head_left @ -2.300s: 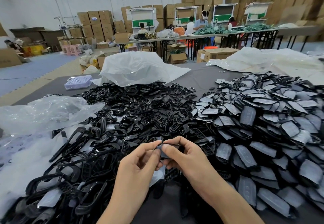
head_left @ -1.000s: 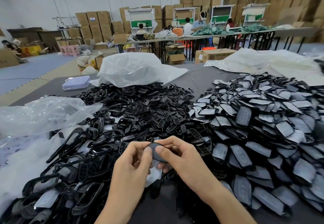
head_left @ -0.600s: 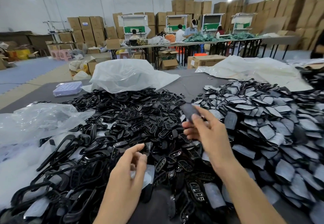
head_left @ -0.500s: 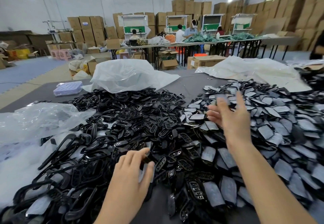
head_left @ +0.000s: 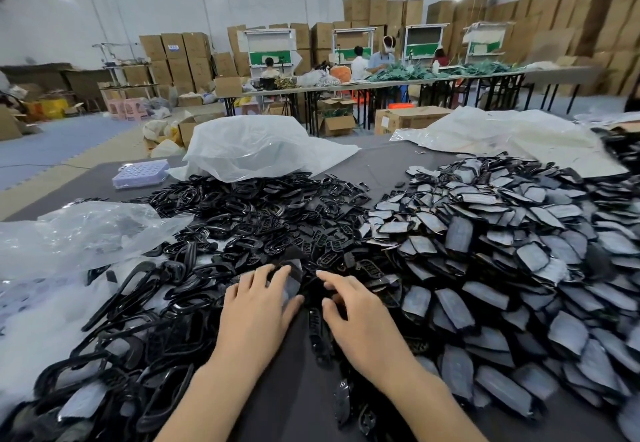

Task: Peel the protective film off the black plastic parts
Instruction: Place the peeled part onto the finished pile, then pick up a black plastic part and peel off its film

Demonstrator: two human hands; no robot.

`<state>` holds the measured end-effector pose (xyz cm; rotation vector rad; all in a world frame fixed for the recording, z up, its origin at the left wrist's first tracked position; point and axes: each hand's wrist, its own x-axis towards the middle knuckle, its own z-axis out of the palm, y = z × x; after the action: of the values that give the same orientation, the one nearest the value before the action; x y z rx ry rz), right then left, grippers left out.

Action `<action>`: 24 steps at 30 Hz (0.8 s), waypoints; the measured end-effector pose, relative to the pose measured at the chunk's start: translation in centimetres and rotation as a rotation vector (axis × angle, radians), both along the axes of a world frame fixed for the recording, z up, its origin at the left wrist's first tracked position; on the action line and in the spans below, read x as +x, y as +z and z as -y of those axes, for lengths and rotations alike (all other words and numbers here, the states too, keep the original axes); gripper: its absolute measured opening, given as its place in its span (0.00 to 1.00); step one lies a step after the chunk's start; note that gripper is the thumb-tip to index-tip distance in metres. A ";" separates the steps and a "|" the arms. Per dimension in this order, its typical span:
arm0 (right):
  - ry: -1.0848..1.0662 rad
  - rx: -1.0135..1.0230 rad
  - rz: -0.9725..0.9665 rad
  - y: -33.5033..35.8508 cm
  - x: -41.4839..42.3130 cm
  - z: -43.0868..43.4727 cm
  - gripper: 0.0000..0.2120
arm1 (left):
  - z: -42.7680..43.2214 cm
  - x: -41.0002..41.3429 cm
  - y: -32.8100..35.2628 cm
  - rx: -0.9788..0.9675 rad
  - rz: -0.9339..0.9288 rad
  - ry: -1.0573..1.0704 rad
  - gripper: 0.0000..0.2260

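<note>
Here, from the head view, we note both hands low over the dark table (head_left: 298,365), in the gap between two heaps. The left hand (head_left: 254,310) lies with its fingers nearly straight on top of a grey-filmed part (head_left: 292,284), thumb out against that part's near edge; the picture is blurred there, and we cannot tell whether the part is pinched or only touched. The right hand (head_left: 360,324) is spread and loosely curved, fingertips down among dark pieces, holding nothing we can see. To the right spreads the heap of film-covered parts (head_left: 491,268), grey faces up. Beyond the hands lies the heap of bare black parts (head_left: 263,213), glossy. To the left are larger black loop frames (head_left: 138,303), some touching a crumpled clear bag (head_left: 86,234). Farther back sit a white plastic sheet (head_left: 256,147) and, left of it, a pale purple tray (head_left: 140,173). People (head_left: 381,57) work at long tables before stacked cardboard boxes (head_left: 180,50).
</note>
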<state>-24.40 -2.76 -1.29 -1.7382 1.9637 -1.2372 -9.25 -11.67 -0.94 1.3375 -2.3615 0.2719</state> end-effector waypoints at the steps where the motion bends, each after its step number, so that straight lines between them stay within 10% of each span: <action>1: -0.003 0.007 -0.003 -0.2 -0.1 0.1 0.19 | 0.4 -0.2 0.2 -0.004 0.000 -0.015 0.21; 9: 0.039 -0.003 0.052 -0.1 -0.4 0.0 0.21 | -0.9 0.8 1.0 0.141 -0.246 -0.358 0.08; 16: -0.010 -0.094 0.227 0.6 -0.8 -0.1 0.03 | -1.8 0.0 2.0 0.312 -0.697 -0.299 0.04; 24: 0.058 -0.015 0.131 1.1 0.4 -0.7 0.20 | -0.4 -1.1 5.0 0.886 -1.843 -0.025 0.11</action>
<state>-24.02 -2.04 -0.19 -1.6638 1.8223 -1.3135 -10.37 -11.25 4.04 0.9165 -0.7579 -1.4799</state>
